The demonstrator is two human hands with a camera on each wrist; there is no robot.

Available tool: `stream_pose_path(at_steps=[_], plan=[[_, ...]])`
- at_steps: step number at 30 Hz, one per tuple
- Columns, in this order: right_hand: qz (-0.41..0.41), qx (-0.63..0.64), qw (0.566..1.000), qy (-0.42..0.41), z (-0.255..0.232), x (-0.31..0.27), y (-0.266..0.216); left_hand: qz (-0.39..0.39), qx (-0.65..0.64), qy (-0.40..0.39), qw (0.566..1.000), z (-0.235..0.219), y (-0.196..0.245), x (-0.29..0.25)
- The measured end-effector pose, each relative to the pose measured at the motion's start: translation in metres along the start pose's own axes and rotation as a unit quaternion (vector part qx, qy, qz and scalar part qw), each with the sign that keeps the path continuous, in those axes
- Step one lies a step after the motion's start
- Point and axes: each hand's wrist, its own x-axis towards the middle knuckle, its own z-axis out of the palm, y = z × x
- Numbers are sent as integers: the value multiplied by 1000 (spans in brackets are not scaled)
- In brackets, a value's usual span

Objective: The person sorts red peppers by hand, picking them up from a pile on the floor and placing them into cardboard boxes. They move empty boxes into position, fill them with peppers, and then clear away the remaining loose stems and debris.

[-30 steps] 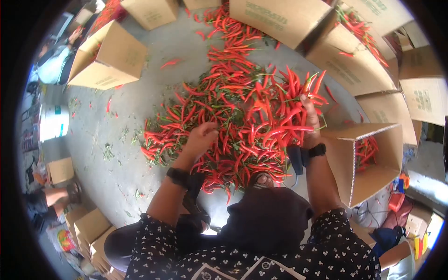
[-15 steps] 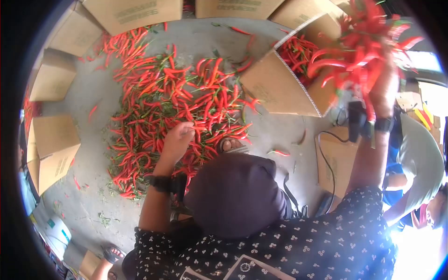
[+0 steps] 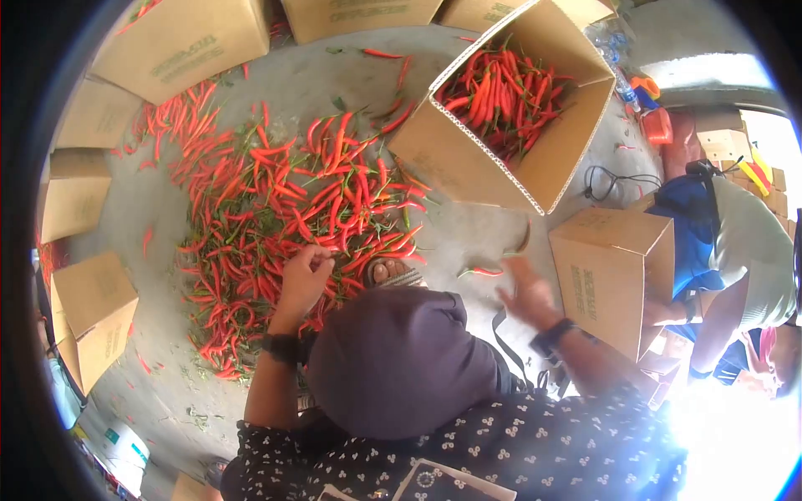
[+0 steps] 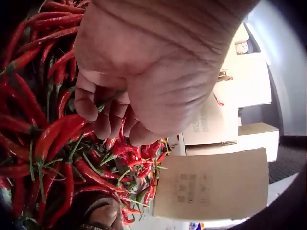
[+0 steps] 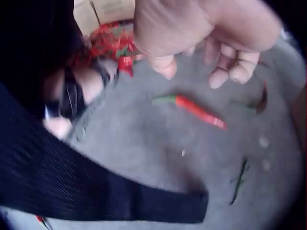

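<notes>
My left hand [image 3: 306, 274] hovers over the near edge of a pile of red chillies [image 3: 251, 242] on the floor. In the left wrist view its fingers curl inward, and a bit of green stem [image 4: 111, 98] shows among them. My right hand [image 3: 528, 294] is empty, fingers loose and slightly blurred, above the bare floor by a single red chilli with a green end [image 3: 483, 271]. That chilli [image 5: 199, 111] lies below the fingers in the right wrist view. Beyond it, a tilted cardboard box [image 3: 576, 138] holds many red chillies [image 3: 505, 96].
More cardboard boxes [image 3: 180, 46] ring the pile at the back and left. Another box [image 3: 597, 259] stands to the right, beside a bending person [image 3: 743, 242]. My sandalled foot [image 3: 391, 271] is at the pile's near edge. A black cord [image 3: 618, 179] lies behind that box.
My right hand lifted a bunch of chillies from the pile to the box on the right, then came back empty toward me. The left hand stayed over the pile. The view has turned right.
</notes>
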Motion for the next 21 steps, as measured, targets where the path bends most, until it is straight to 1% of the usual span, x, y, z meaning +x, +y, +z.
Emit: stream_pose_path(at_steps=[2,3,5,6,8,10,11,13,15,16,17,18,19,20,21], plan=[[39,14,996,-75,48,-4,-1,15,31,-2,999,6,8,1],[40,18,996,-74,64,-1,2,21,42,-6,999,7,13,1],[130,-34,965,-224,86,9,10,25,56,-10,998,5,17,-2],[128,-32,966,-223,87,13,16,23,60,-14,998,4,17,-2],[303,-47,939,-157,80,19,41,19,64,-10,998,1,16,1],[385,15,922,-41,95,12,116,41,49,17,998,-6,7,-4],[331,-56,942,-28,89,12,138,30,53,31,998,-9,2,-7],[258,-119,959,-17,94,24,144,-1,40,54,998,-13,-2,-8],[388,-112,915,-15,102,40,132,-11,39,78,996,-15,0,-9],[377,-107,920,-25,97,41,127,-14,38,84,996,-17,1,-12],[413,-16,909,-51,71,53,106,-24,41,96,994,-20,1,-14],[404,0,913,-48,68,58,107,-12,68,124,990,-23,1,-13],[397,-6,917,-37,70,60,119,-3,93,151,984,-27,1,-12],[389,-12,921,-23,72,63,135,-17,95,165,982,-33,-3,-11],[381,-20,924,-8,75,70,161,4,106,173,979,-41,-10,-12]])
